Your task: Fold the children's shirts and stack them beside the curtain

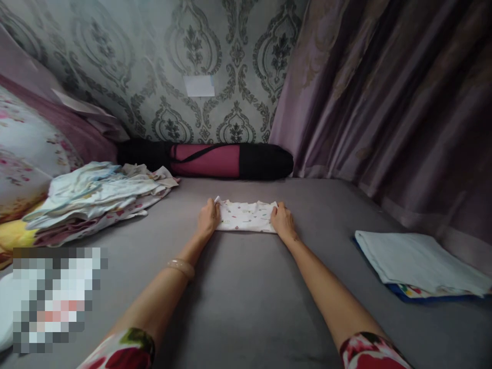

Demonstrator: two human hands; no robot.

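Observation:
A white cloth with a small coloured print (248, 217), folded into a wide strip, lies at the middle of the grey bed sheet (246, 297). My left hand (209, 218) grips its left end, fingers closed around the edge. At the opposite end, my right hand (283, 220) is closed on the cloth's right edge. Between the two hands the cloth is stretched out flat, with a slightly wavy far edge. The fingertips of both hands are partly hidden by the cloth and the hands themselves.
To the left is a heap of loose clothes (103, 187). Folded pale blue cloth (418, 256) lies on a blue piece at the right. A long black and dark pink bag (207, 160) rests against the patterned wall. Purple curtains (369, 102) hang at the right. The lower left corner is pixelated.

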